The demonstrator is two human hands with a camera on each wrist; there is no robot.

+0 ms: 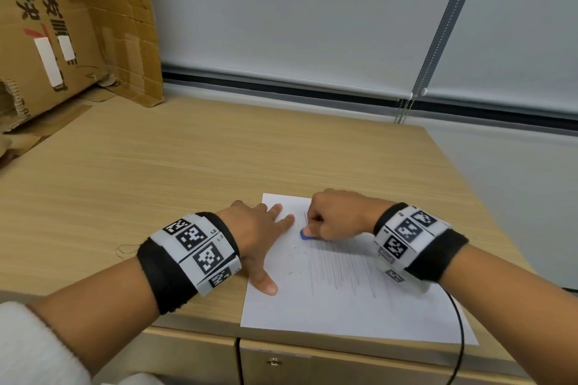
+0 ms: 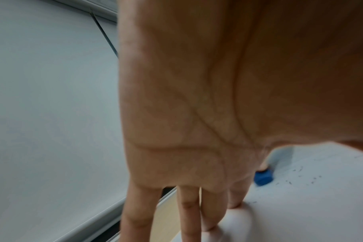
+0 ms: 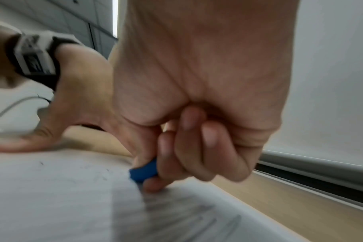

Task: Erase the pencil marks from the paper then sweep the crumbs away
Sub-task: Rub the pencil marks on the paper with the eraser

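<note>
paper point(image 1: 350, 306) looks thin and prone to creasing, so left hand point(image 1: 255, 236) presses it flat, fingers spread, while right hand point(image 1: 336, 220) pinches the small blue eraser point(image 1: 305, 235) low down.

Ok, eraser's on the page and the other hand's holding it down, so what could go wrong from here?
1. The paper overhangs the desk's front edge; hard rubbing there could crease it.
2. The left hand pins only the left edge, so strokes of the blue eraser in the right hand may buckle the sheet.
3. The right wrist lies over the remaining pencil marks and could smear them.
</note>
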